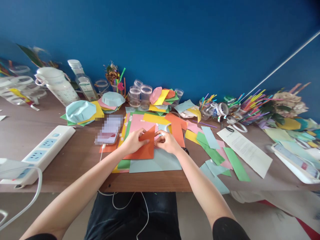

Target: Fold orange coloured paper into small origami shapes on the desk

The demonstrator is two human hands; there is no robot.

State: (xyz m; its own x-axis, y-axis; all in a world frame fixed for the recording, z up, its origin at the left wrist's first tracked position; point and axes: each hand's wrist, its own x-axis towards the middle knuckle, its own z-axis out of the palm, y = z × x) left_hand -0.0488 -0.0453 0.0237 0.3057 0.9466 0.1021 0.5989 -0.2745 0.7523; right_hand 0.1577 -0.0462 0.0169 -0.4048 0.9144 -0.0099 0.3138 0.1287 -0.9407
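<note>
A folded sheet of orange paper [147,150] rises to a point above a stack of coloured papers at the table's front. My left hand [135,143] grips its left side, thumb across the near face and fingers behind. At the sheet's right edge, my right hand [167,142] is closed, thumb and fingertips pinching the paper there. Beneath both hands lie a light blue sheet [162,163], a pink sheet [136,121] and a green strip [124,164]. Further orange strips [178,133] lie just beyond my right hand.
A phone [111,128] on a cable and a white power strip [47,150] lie to the left. Green paper strips [236,163] and a printed sheet [246,151] are at the right. Clear cups [146,95], a white bottle [57,86] and folded paper bundles [81,111] line the back.
</note>
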